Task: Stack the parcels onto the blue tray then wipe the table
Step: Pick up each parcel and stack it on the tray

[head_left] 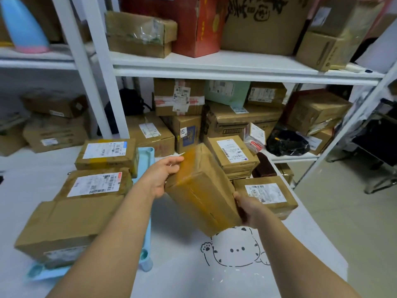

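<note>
Fingers (174, 162) of the left hand (163, 177) wrap the far left corner of the held parcel (204, 190). The right hand (249, 209) grips its near right edge, thumb on top; the other fingers are hidden beneath. Both hands closed on it.

- Held parcel: brown cardboard, taped, tilted, clear of the table (182, 272), above the middle of the table between the tray and two loose parcels.
- Blue tray (146, 154): on the table to the left, mostly covered; only its right rim and near corners show.
- On the tray, a row of three: far parcel (107, 155) with white label up, middle parcel (96, 186) with white label up, near parcel (64, 224), the largest, with its label on the near side.
- To the right on the table: a labelled parcel (232, 155) at the back and a flat parcel (266, 196) nearer, just beside each other.
- Dark brown item (264, 166) behind the flat parcel; kind unclear.
- Table covered in a white sheet with a cartoon cat drawing (236, 250) below the held parcel.
- White shelves (214, 61) behind the table, packed with cardboard boxes on two levels; a black bag (285, 143) on the lower right.
</note>
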Motion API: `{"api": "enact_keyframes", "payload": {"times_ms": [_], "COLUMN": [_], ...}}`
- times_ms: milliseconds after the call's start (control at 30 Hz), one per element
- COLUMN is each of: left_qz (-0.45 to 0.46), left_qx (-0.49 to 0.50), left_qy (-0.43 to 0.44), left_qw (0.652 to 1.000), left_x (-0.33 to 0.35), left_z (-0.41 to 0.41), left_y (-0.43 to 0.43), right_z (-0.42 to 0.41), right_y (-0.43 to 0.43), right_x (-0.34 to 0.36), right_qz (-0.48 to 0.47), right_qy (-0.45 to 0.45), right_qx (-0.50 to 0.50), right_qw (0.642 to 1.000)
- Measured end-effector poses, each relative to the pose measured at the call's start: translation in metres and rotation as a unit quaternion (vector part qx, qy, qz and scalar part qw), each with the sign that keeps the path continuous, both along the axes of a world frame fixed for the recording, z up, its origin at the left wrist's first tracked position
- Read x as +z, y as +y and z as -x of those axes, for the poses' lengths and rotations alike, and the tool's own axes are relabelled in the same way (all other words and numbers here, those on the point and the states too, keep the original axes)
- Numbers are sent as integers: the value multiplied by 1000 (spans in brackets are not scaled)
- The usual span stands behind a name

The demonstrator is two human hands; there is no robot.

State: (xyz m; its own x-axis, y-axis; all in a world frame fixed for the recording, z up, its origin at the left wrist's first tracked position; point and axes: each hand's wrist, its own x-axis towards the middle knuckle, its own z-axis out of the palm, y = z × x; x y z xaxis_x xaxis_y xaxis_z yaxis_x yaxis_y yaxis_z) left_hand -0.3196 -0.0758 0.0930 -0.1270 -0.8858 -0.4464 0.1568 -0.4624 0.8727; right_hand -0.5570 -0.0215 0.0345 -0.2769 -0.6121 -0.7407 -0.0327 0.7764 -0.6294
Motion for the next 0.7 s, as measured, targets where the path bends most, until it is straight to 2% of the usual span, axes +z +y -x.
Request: {"api": "enact_keyframes", "payload": {"times_ms": [167,333,500,700], "left_qz": [23,46,58,60], "left_qx": [-30,-61,-25,-30], "left_qy": [15,31,23,6], "left_qw": [999,997,998,998], "left_x": [13,29,36,31], "left_z": [2,7,13,11], "left_y": [-2,-5,-10,-14], "right_z": [-4,-11,-17,-16], "right_y": [3,-1,-5,-10], "right_x": [-6,-10,-9,-10], "right_qz": [17,12,-2,13], "right_qy": [-77,-122,-118,-116], "right_qx": [-36,-21,-1,5], "right_qw": [996,992,993,993]}}
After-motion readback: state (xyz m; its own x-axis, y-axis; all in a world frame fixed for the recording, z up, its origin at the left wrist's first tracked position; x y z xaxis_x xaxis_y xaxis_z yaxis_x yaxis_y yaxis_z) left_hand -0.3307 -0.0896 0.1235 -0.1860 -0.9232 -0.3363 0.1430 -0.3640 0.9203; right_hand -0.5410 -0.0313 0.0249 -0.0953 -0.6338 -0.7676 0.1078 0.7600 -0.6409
